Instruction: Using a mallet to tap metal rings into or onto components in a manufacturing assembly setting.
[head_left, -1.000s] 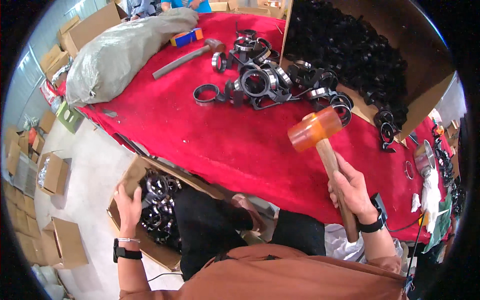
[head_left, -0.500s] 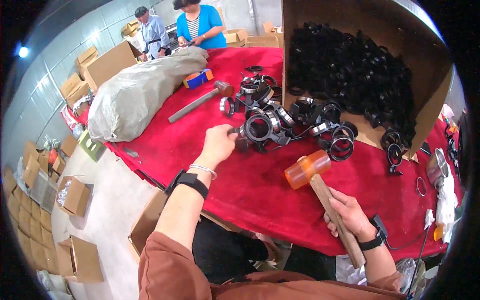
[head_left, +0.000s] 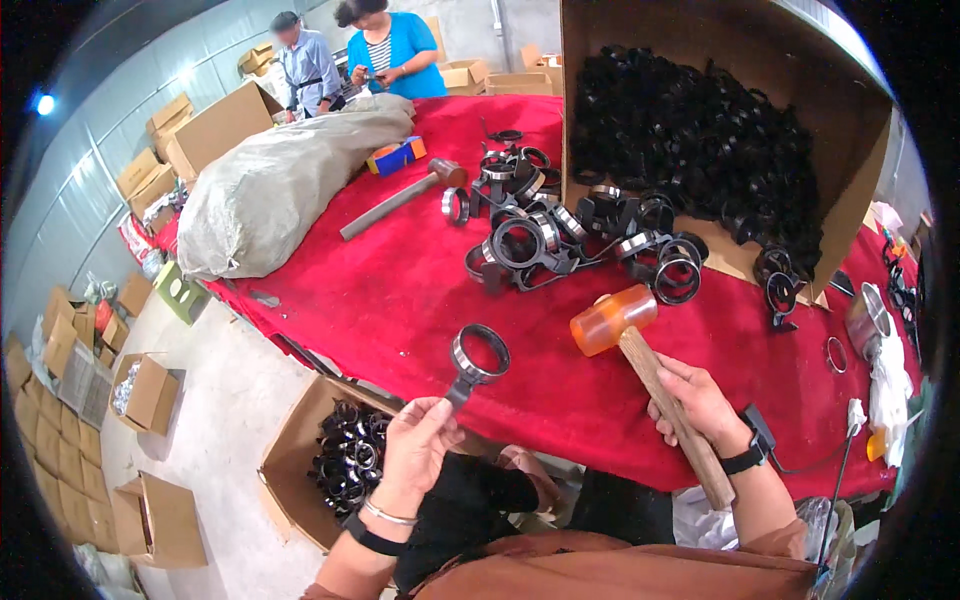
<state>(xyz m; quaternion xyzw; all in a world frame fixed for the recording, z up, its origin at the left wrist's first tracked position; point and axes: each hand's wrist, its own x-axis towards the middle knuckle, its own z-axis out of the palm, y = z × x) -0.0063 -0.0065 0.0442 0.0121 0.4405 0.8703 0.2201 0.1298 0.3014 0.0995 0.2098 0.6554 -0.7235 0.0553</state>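
My left hand [head_left: 418,446] pinches the short stem of a black ring-shaped part with a silver band [head_left: 480,354], held up over the near edge of the red-covered table. In my right hand [head_left: 698,410] is a mallet [head_left: 616,322] with an amber, see-through head and a wooden handle, the fingers wrapped round the handle. Its head is over the red cloth. Beyond both hands lies a pile of similar black ring parts [head_left: 520,240], several with silver bands. A carton of the same parts [head_left: 345,450] stands below my left hand, beside the table.
A tipped cardboard box [head_left: 850,150] spills black parts onto the red cloth [head_left: 400,290]. Farther left lie a second mallet [head_left: 400,195], a small blue-and-orange box [head_left: 397,156] and a bulky pale sack [head_left: 285,190]. A metal cup [head_left: 868,318] is at right. Two people stand beyond the table.
My left hand has drawn back from the pile toward me, bringing one ring part with it. The carton of parts beside the table has come into fuller view. The mallet stays nearly still.
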